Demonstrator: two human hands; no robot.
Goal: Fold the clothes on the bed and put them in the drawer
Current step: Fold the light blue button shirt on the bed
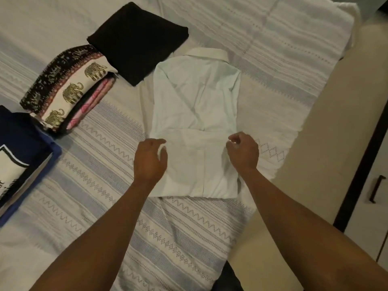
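Note:
A white collared shirt (195,106) lies flat on the bed, sleeves tucked in and its lower part folded up over the body. My left hand (150,159) pinches the left corner of that folded flap. My right hand (243,153) pinches the flap's right corner. Both hands hold the fabric just above the shirt's middle.
The bed (273,59) has a striped white cover. A folded black garment (138,40) lies behind the shirt; an elephant-print folded stack (69,89) and a navy folded item (23,148) sit at the left. A cabinet front with a dark handle (376,189) stands at the right.

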